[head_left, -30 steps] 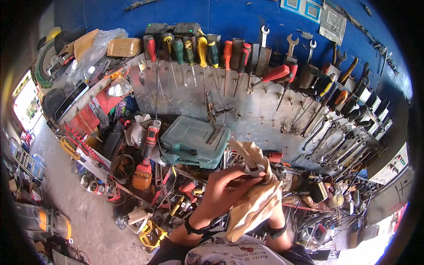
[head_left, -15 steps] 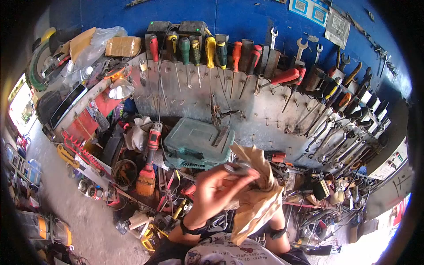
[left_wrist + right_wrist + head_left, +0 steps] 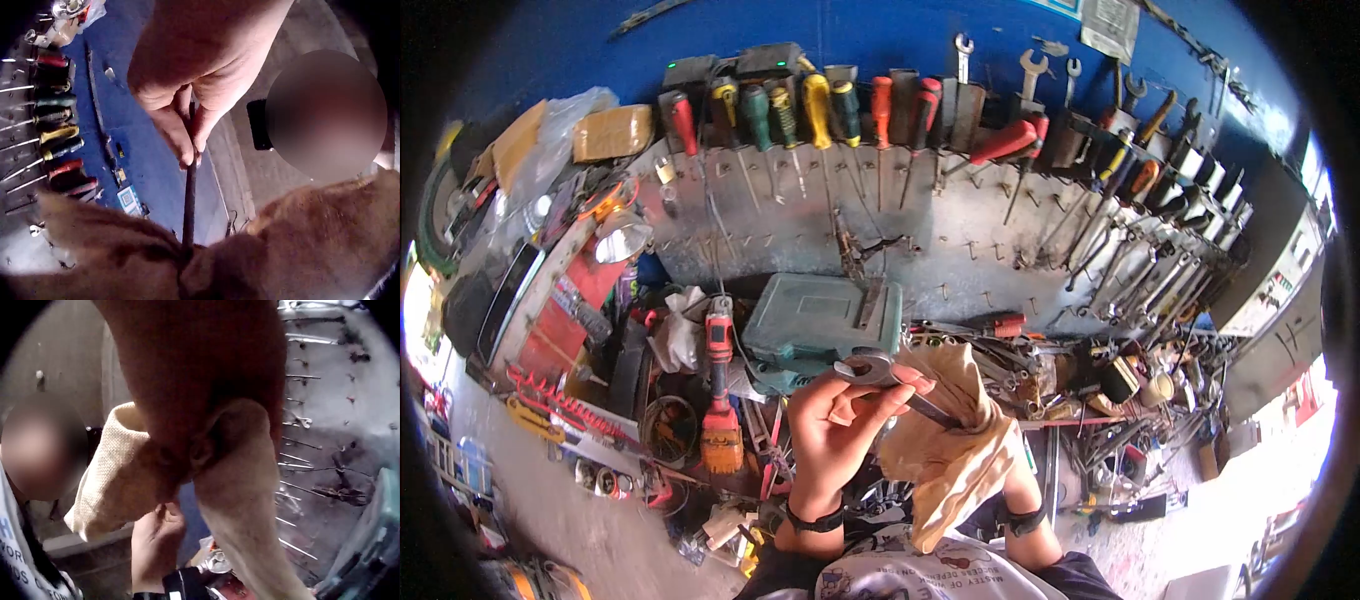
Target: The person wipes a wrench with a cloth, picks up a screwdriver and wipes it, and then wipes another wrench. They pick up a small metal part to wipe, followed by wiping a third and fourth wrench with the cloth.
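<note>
Before one case (image 3: 818, 312), two hands (image 3: 830, 430) (image 3: 194, 419) closed on one wrench (image 3: 189, 203) (left) and one cloth (image 3: 960, 465) (right).

Metal wrench (image 3: 880, 372), matt cloth (image 3: 960, 468)

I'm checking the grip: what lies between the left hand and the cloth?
Between the left hand and the cloth runs a stretch of the wrench's shaft, seen in the head and left wrist views.

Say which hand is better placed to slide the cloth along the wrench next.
Likely the right hand, which grips the cloth around the wrench, while the left hand pinches it near its head.
</note>
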Demonstrator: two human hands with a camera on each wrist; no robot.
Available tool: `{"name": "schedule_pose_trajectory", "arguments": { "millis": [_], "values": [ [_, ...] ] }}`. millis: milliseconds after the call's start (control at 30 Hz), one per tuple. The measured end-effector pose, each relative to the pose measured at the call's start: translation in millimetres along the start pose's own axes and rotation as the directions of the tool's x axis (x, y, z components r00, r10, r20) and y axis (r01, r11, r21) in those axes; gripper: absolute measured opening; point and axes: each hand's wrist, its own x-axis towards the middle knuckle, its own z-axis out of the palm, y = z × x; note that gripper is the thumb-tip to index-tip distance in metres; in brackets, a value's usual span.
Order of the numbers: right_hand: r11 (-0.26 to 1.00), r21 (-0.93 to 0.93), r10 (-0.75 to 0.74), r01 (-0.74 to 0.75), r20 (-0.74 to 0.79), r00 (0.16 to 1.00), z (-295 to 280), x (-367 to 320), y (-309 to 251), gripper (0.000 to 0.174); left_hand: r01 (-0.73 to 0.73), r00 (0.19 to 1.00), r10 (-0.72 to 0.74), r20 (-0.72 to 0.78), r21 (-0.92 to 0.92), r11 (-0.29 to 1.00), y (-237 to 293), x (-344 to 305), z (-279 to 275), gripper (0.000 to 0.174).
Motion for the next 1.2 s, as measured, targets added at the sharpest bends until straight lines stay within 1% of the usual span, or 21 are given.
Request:
{"name": "schedule_pose_trajectory", "arguments": {
  "millis": [133, 167, 200, 233, 267, 300, 333, 400, 433, 500, 633, 700, 767, 800, 833, 867, 967, 1000, 1067, 1167, 1200],
  "values": [
    [0.999, 0.052, 0.001, 0.000, -0.026, 1.000, 3.6, -2.7, -3.1, 0.054, 0.078, 0.982, -0.075, 0.174, -0.012, 0.997, -12.9, 9.7, 7.9, 0.014],
    [0.993, 0.111, 0.046, -0.039, -0.062, 0.997, 8.5, -3.8, -11.8, 0.050, 0.013, 0.969, -0.050, 0.240, 0.154, 0.988, -23.3, 9.7, 7.9, 0.013],
    [0.999, -0.027, -0.032, 0.031, -0.053, 0.998, 9.5, -0.5, -25.2, 0.047, 0.204, 0.948, -0.247, 0.201, 0.214, 0.955, -9.9, 5.4, 17.3, 0.014],
    [0.996, -0.019, -0.092, 0.091, -0.047, 0.995, 10.6, -0.7, -21.0, 0.045, 0.053, 0.967, -0.104, 0.231, 0.220, 0.974, -14.1, 4.7, 13.9, 0.014],
    [0.998, -0.063, 0.013, -0.019, -0.085, 0.996, 6.8, -6.0, 5.9, 0.047, -0.099, 0.965, 0.039, 0.260, 0.221, 0.970, -18.2, 4.5, 10.6, 0.014],
    [0.997, -0.074, 0.033, -0.039, -0.079, 0.996, 5.2, -7.6, 4.2, 0.048, -0.051, 0.985, 0.053, 0.164, -0.015, 0.999, -18.2, 3.3, 11.9, 0.014],
    [0.995, -0.084, 0.055, -0.061, -0.071, 0.996, 4.0, -9.9, 3.0, 0.049, 0.041, 0.996, -0.044, 0.077, 0.030, 0.999, -2.8, 0.9, 5.2, 0.014],
    [0.989, -0.142, 0.041, -0.036, 0.029, 0.999, -6.0, -15.4, 10.1, 0.053, -0.031, 0.999, 0.029, -0.025, -0.059, 0.998, 0.6, 1.0, 0.5, 0.014],
    [0.989, -0.146, 0.030, -0.024, 0.039, 0.999, -7.6, -16.8, 12.7, 0.053, 0.032, 0.999, -0.033, -0.029, -0.027, 0.999, 2.9, -1.3, 0.3, 0.012],
    [0.984, -0.174, -0.023, 0.028, 0.031, 0.999, -11.7, -17.4, 10.8, 0.054, -0.065, 0.998, 0.066, -0.011, 0.037, 0.997, -3.4, -4.5, 2.6, 0.011],
    [0.991, 0.019, 0.134, -0.134, -0.011, 0.991, -38.6, -27.7, 40.4, 0.048, -0.126, 0.985, 0.129, -0.118, 0.034, 0.991, -1.6, -5.7, 9.1, 0.013],
    [0.937, 0.310, 0.220, -0.164, -0.155, 0.963, -44.1, -23.9, 37.8, 0.034, -0.165, 0.966, 0.166, -0.198, 0.023, 0.986, 1.1, -3.5, 10.3, 0.013],
    [0.925, 0.370, 0.169, -0.087, -0.194, 0.966, -53.0, -18.1, 28.7, 0.028, -0.124, 0.987, 0.130, -0.096, 0.066, 0.990, -2.4, -0.9, 11.6, 0.013],
    [1.000, 0.015, -0.018, 0.022, -0.242, 0.970, -47.5, -13.5, 18.9, 0.035, -0.101, 0.993, 0.105, -0.047, 0.087, 0.991, -6.4, -0.4, 12.4, 0.013],
    [0.931, -0.351, -0.204, 0.097, -0.281, 0.938, -40.0, -7.4, 4.3, 0.043, -0.097, 0.995, 0.095, 0.021, 0.186, 0.978, -12.3, 1.5, 16.7, 0.012],
    [0.908, -0.398, -0.253, 0.130, -0.272, 0.928, -33.8, -4.0, -8.5, 0.047, -0.161, 0.986, 0.137, 0.096, 0.343, 0.925, -11.3, 2.7, 22.8, 0.012],
    [0.961, -0.241, -0.194, 0.139, -0.222, 0.956, -16.1, 3.1, -40.5, 0.062, -0.166, 0.962, 0.045, 0.270, 0.444, 0.880, -21.1, 1.4, 34.3, 0.014],
    [0.877, -0.450, -0.271, 0.166, -0.178, 0.946, -15.6, 3.6, -45.3, 0.060, -0.198, 0.926, 0.006, 0.377, 0.473, 0.859, -20.8, 1.6, 34.8, 0.024],
    [0.930, -0.286, -0.294, 0.232, -0.197, 0.935, -22.1, 4.4, -33.7, 0.047, -0.258, 0.942, 0.125, 0.311, 0.436, 0.862, -22.8, -5.6, 42.6, 0.027],
    [0.913, -0.336, -0.329, 0.232, -0.271, 0.905, -26.4, 4.8, -16.4, 0.045, -0.349, 0.921, 0.216, 0.324, 0.440, 0.827, -21.3, -1.6, 51.3, 0.024],
    [0.923, -0.306, -0.328, 0.235, -0.304, 0.894, -28.0, 3.7, -13.0, 0.045, -0.313, 0.920, 0.141, 0.365, 0.471, 0.825, -26.3, -2.1, 49.6, 0.025]
  ]
}}
